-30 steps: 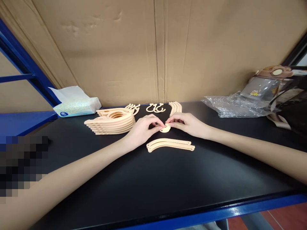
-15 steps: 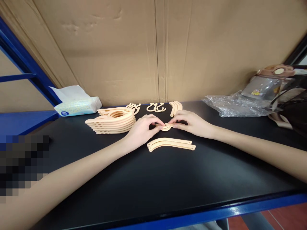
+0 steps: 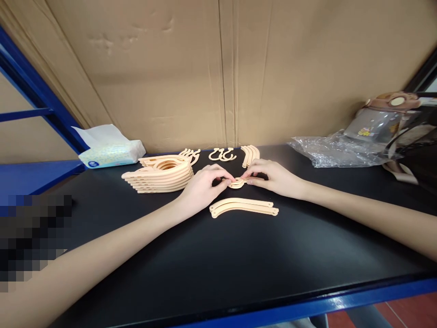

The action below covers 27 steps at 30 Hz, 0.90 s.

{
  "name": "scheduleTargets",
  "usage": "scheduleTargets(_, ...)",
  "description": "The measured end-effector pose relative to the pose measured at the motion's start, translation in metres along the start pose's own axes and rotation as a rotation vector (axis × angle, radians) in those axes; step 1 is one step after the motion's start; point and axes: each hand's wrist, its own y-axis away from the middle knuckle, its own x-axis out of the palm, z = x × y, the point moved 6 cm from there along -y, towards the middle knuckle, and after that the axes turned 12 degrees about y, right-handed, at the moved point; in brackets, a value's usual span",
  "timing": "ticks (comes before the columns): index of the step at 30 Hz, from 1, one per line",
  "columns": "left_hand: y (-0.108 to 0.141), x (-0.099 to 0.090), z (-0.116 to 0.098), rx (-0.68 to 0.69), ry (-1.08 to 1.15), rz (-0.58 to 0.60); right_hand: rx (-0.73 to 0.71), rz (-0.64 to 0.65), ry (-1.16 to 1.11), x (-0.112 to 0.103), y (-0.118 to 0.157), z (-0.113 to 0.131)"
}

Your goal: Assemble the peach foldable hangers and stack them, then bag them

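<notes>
Over the middle of the black table, my left hand (image 3: 205, 186) pinches one side of a small cream plastic hanger piece (image 3: 236, 184) with rounded, looped edges. My right hand (image 3: 275, 178) grips its opposite side between thumb and fingertips. Fingers cover both ends of the piece. Just in front of it lie two long curved hanger arms (image 3: 242, 203), side by side with holes at their ends. To the left of my left hand stands a neat stack of folded cream hangers (image 3: 160, 176).
Loose hanger hooks (image 3: 222, 155) and more curved arms (image 3: 251, 156) lie along the cardboard (image 3: 164, 82) at the back. Further hooks (image 3: 191, 156) rest behind the stack. A tissue pack (image 3: 111, 152) stands left; crumpled clear plastic (image 3: 336, 150) and a bottle (image 3: 375, 120) are right.
Both hands stay on the hanger piece, which has tilted slightly between the fingertips. The view has shifted a little; the other parts lie where they were.
</notes>
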Motion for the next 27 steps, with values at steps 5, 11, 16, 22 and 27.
scheduleTargets(5, 0.001, 0.000, -0.001, 0.018, -0.034, -0.023, 0.029, -0.063, -0.070, -0.005, 0.001, 0.002)
scheduleTargets(11, 0.002, -0.002, -0.013, 0.103, -0.277, -0.038, 0.065, -0.138, -0.088, -0.012, 0.001, 0.002)
scheduleTargets(16, -0.019, -0.007, -0.030, 0.110, -0.749, 0.106, 0.095, -0.164, -0.120, -0.014, 0.002, 0.000)
scheduleTargets(22, -0.072, -0.021, -0.005, -0.109, -0.938, 0.241, 0.123, -0.178, -0.071, -0.013, 0.002, -0.005)
scheduleTargets(27, -0.097, -0.016, 0.021, -0.195, -0.899, 0.410, 0.143, -0.192, -0.047, -0.013, 0.002, -0.008)
